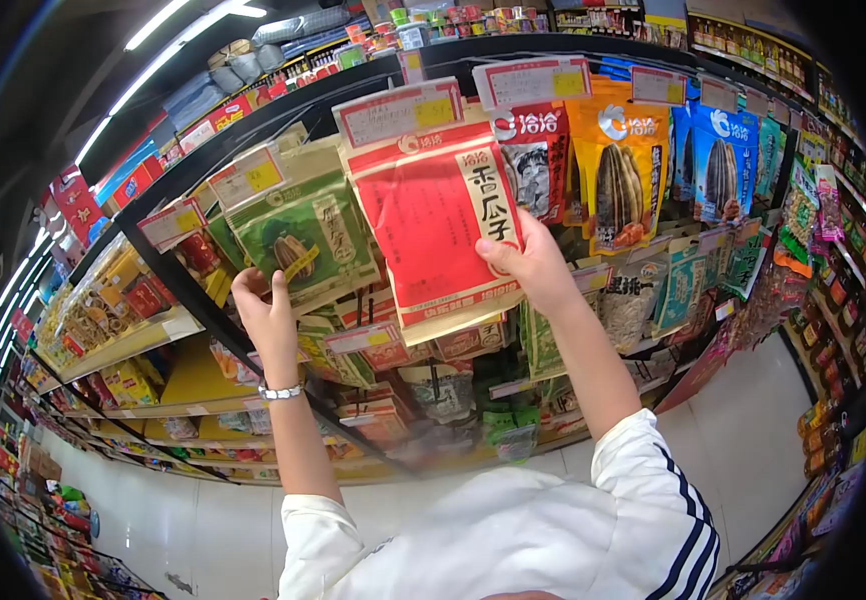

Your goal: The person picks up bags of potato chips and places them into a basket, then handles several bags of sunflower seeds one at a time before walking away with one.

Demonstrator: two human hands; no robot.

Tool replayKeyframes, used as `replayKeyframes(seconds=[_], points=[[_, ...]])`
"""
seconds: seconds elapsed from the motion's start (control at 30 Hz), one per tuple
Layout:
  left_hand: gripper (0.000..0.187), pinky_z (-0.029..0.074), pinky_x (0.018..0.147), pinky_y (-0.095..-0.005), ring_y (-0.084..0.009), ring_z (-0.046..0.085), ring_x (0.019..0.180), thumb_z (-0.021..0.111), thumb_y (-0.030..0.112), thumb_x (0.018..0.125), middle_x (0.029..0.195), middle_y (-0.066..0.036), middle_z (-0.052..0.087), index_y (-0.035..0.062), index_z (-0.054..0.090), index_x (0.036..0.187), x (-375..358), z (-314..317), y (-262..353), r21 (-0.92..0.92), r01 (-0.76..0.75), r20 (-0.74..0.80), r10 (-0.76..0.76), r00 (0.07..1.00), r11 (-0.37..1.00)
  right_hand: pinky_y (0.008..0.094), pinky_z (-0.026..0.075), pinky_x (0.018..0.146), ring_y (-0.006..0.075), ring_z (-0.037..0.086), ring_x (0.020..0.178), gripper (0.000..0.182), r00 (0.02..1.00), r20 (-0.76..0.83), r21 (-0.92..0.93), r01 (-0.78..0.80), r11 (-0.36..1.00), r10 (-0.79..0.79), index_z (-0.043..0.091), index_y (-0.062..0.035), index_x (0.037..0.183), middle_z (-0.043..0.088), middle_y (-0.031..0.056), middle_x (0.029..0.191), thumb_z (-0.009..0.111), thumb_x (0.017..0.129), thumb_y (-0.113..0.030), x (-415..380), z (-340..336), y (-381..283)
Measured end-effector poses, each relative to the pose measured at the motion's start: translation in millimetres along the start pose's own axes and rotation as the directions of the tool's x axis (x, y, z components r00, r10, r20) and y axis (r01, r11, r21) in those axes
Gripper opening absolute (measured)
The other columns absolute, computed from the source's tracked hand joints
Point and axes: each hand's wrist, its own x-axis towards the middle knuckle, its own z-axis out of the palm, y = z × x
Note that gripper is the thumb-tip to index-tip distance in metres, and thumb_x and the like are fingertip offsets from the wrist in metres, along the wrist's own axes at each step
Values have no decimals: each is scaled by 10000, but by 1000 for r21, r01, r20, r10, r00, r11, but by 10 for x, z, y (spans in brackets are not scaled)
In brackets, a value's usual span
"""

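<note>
My right hand [533,262] grips the right edge of a red bag of sunflower seeds [428,225], its thumb lying across the front and the fingers behind. The bag faces me, slightly tilted, hanging below a price tag [400,112] on the rack. Beside its left edge hangs a green bag of seeds [303,240]. Near that bag's lower left corner is my left hand [268,310], thumb and fingers apart with nothing between them. A metal watch or bracelet [281,392] circles the left wrist.
To the right hang a red and grey bag [535,165], a yellow seed bag [618,170] and a blue one [725,160]. Smaller packets [438,390] fill the lower hooks. A black rack post [188,285] slants at left, beside shelves of snacks [118,290]. White floor tiles [743,430] lie below.
</note>
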Motion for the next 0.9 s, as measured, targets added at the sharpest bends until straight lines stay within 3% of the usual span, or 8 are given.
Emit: replayKeyframes(seconds=[0.07, 0.3, 0.37, 0.43, 0.5, 0.6, 0.67, 0.9], points=[[420, 393, 864, -359, -242, 456, 993, 636, 124, 825, 1123, -136, 398, 17, 426, 1172, -91, -69, 186, 58, -20, -42, 23, 999, 998, 259, 452, 827, 86, 548, 939, 416, 1000, 8, -17, -18, 1000, 18, 487, 12, 1198, 597, 50, 1072, 646, 838, -124, 12, 5, -30], [416, 425, 830, -338, -230, 443, 1013, 604, 46, 804, 1199, -123, 350, 29, 414, 1174, -339, -97, 556, -12, -156, 19, 157, 987, 988, 252, 464, 801, 89, 570, 912, 382, 999, -34, -23, 9, 1000, -10, 508, 20, 1167, 608, 57, 1051, 640, 843, -134, -22, 196, -170], [395, 426, 856, -342, -236, 433, 1070, 579, 65, 818, 1257, -126, 330, 29, 426, 1180, -378, -92, 663, -32, -143, 65, 144, 987, 989, 254, 467, 794, 96, 575, 913, 358, 1000, -20, 18, 8, 1000, -8, 520, 20, 1142, 613, 60, 1040, 638, 843, -137, -10, 235, -215], [394, 428, 877, -342, -239, 414, 1136, 561, 107, 834, 1297, -130, 330, 36, 436, 1200, -374, -81, 732, -264, -221, 197, 277, 940, 939, 259, 467, 807, 105, 581, 919, 356, 999, -29, 3, -19, 1000, 19, 523, 20, 1134, 617, 65, 1032, 639, 841, -145, -5, 250, -234], [455, 427, 903, -338, -232, 383, 1200, 550, 150, 846, 1302, -123, 357, 45, 418, 1269, -412, -38, 930, -282, -229, 225, 296, 928, 932, 271, 478, 722, 105, 596, 782, 293, 993, -118, -57, 6, 998, -13, 591, 3, 1020, 652, 58, 886, 660, 800, -179, 11, 259, -161], [552, 416, 950, -343, -220, 382, 1230, 578, 124, 839, 1330, -108, 366, 60, 368, 1346, -347, 182, 1233, -505, -80, 375, 303, 876, 859, 277, 481, 721, 113, 608, 766, 297, 988, -142, -80, 47, 996, -58, 608, 0, 998, 663, 64, 870, 670, 789, -202, 11, 267, -88], [662, 391, 998, -346, -211, 387, 1251, 618, 81, 819, 1377, -111, 349, 61, 305, 1401, -247, 312, 1419, -722, 169, 473, 299, 829, 671, 279, 483, 715, 116, 609, 765, 299, 988, -149, -104, 32, 994, -48, 611, -1, 995, 665, 68, 879, 670, 790, -210, -15, 267, -99], [741, 366, 1023, -323, -210, 423, 1232, 658, 21, 775, 1365, -140, 390, -2, 269, 1405, -202, 442, 1575, -688, 134, 444, 267, 855, 713, 295, 491, 723, 147, 622, 778, 424, 995, -68, -252, 50, 967, -69, 557, 32, 1021, 661, 99, 876, 687, 797, -304, -31, 124, -213]])
